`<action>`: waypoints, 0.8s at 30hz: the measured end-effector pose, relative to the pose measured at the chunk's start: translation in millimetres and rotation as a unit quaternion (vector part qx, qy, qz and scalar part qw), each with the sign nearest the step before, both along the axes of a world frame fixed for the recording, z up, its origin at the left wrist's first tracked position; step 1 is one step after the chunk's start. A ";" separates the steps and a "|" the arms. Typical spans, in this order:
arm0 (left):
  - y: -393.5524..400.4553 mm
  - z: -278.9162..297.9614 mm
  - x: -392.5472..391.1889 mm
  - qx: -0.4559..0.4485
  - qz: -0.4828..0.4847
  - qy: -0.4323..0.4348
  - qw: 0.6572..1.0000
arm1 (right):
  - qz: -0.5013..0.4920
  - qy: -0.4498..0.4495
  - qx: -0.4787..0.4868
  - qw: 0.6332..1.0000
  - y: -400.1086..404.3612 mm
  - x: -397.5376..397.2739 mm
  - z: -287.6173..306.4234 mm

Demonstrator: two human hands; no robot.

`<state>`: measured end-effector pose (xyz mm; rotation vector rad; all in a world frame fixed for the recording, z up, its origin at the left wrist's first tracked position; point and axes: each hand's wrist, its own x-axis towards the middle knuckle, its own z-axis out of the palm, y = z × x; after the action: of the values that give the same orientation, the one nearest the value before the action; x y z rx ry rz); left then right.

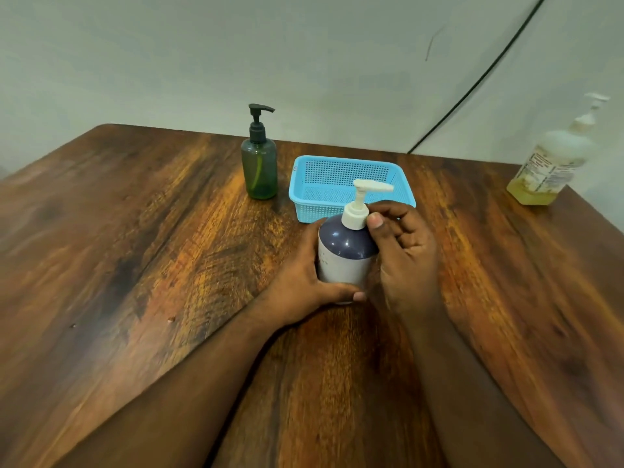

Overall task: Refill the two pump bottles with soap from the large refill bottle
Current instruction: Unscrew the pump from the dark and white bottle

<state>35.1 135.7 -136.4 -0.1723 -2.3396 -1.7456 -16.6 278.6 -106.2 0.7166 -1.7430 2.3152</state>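
A dark blue pump bottle [344, 249] with a white label and white pump head [363, 201] stands upright in the middle of the table. My left hand [304, 282] is wrapped around its body from the left. My right hand [401, 251] has thumb and fingers pinched on the white pump collar. A green translucent pump bottle [259, 168] with a black pump stands farther back, untouched. The large refill bottle [553, 160], clear with yellowish soap low inside and a white pump, stands at the far right edge.
A light blue perforated plastic basket [304, 189] sits just behind the blue bottle. The wooden table [135, 265] runs up to a pale wall. A black cable [472, 86] hangs down the wall at the back right.
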 end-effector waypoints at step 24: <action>1.3 -4.9 -1.1 0.024 -0.004 0.018 1.000 | -0.019 0.024 -0.027 0.999 -7.2 5.3 -1.7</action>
<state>34.1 137.0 -141.2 -0.2050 -2.2735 -1.7847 -11.3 271.4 -107.9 0.7175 -1.6518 2.2906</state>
